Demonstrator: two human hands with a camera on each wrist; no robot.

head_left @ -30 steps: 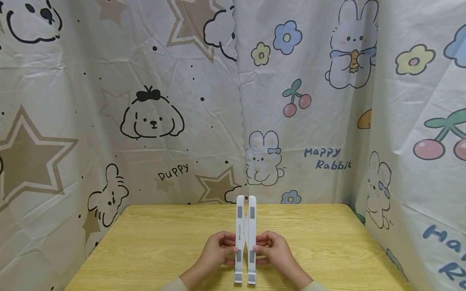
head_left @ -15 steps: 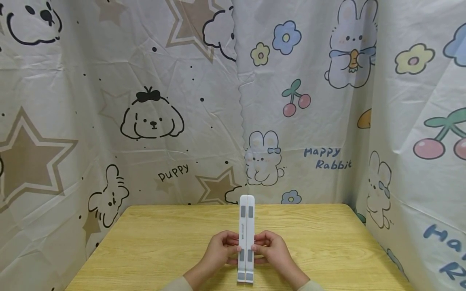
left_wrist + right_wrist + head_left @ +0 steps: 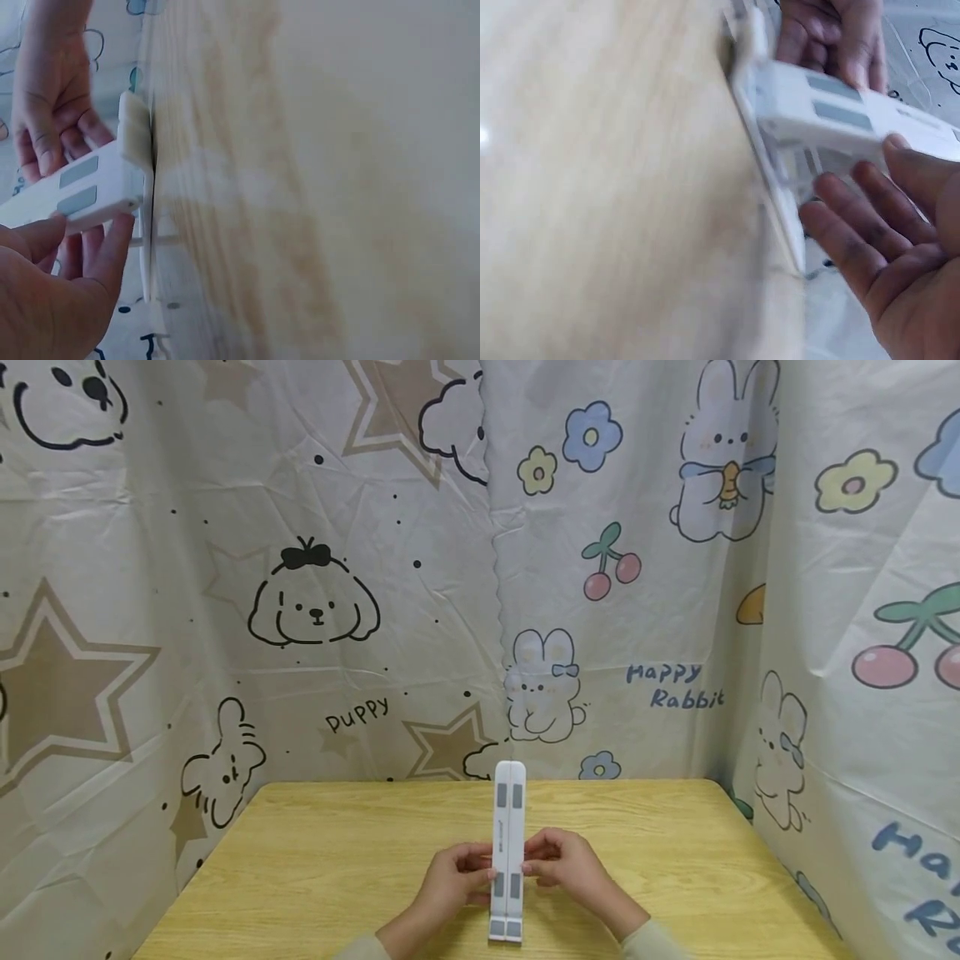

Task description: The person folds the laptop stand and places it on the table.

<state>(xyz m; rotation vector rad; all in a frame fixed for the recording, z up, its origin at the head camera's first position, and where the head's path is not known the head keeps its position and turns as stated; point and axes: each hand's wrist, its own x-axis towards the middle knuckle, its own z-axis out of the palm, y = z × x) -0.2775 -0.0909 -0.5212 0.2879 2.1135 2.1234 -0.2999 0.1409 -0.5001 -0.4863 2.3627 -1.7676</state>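
Note:
A white folding laptop stand point(image 3: 509, 839) with grey pads is folded into a narrow bar, its two rails side by side. It stands over the table in the head view, pointing away from me. My left hand point(image 3: 447, 885) pinches its left rail, thumb on the padded face; the left wrist view shows this hand point(image 3: 60, 277) with fingers beneath the edge. At the opposite side, my right hand point(image 3: 570, 870) has its thumb by the rail. In the right wrist view, the fingers of that hand point(image 3: 900, 247) are spread loosely, apart from the stand.
A yellow wood-grain table point(image 3: 337, 835) lies under the hands. Printed cloth point(image 3: 315, 693) with cartoon puppies, rabbits and stars hangs behind it and along both sides.
The stand's two rails, apart a second ago, came together by half a second ago. Since then the right hand's fingers have loosened and drawn slightly rightward; the left hand keeps its place.

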